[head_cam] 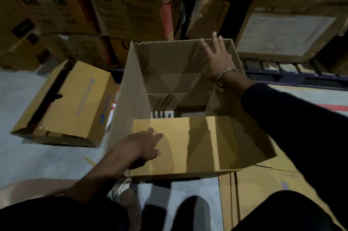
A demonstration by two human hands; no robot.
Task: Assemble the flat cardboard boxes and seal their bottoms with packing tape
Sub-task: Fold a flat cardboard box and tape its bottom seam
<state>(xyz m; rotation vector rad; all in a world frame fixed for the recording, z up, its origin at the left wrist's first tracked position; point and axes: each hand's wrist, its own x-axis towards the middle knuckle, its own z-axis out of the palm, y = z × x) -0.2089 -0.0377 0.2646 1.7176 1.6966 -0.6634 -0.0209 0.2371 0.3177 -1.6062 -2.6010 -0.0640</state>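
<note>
An open box (131,87) stands between a smaller box (75,102) left and flat cardboard (263,183) right.

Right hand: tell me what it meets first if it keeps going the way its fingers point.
The right hand, fingers spread, points at the far wall of the open cardboard box. It would probably meet that wall near the rim first, though depth is unclear.

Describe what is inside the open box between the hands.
The open box holds no goods. Inner flaps lie partly folded at its bottom, floor showing through a gap. The near flap hides the rest.
</note>
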